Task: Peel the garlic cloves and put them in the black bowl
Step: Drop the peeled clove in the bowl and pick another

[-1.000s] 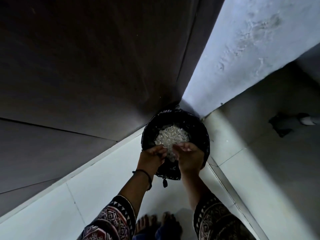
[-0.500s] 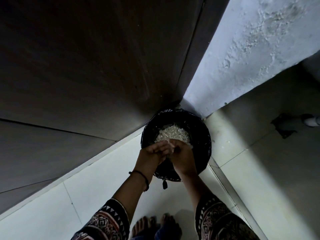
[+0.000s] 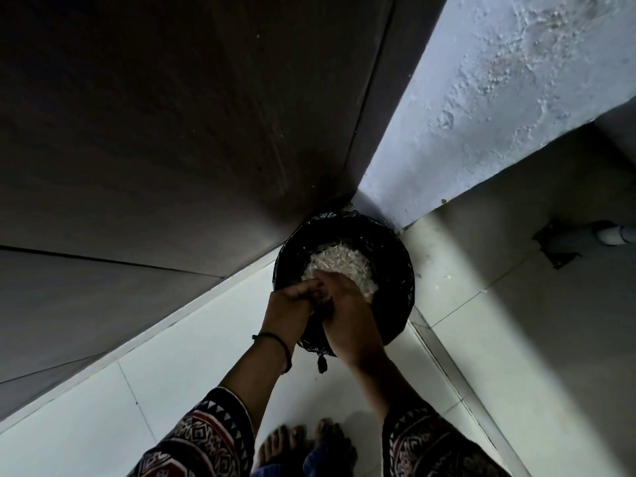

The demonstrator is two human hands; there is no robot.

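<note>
Head view, single entry. Container: round bin lined with a black bag (image 3: 392, 263), standing on the pale tiled floor (image 3: 192, 366) in the corner where a dark panelled wall (image 3: 172, 132) meets a rough bluish-white wall (image 3: 499, 98); a knotted tail of the bag hangs at its near edge. Contents: a heap of pale, papery garlic peel (image 3: 344, 266) filling the middle of the bin. Left hand (image 3: 292, 308): forearm reaching forward from a patterned sleeve (image 3: 206, 438), a thin dark band (image 3: 275, 342) at the wrist; hand over the near rim, fingers curled inward and pressed against the other hand; whether its grip holds anything cannot be told. Right hand (image 3: 347, 315): forearm coming in from the lower right, back of the hand towards the camera, fingers angled down and into the left hand, fingertips just above the peel; its grip likewise cannot be told, the palm being hidden. The two hands touch over the bin. Bare feet (image 3: 306, 445) on the floor below the arms. White pipe (image 3: 616, 239) low on the far right. No black bowl or peeled cloves in sight.
</note>
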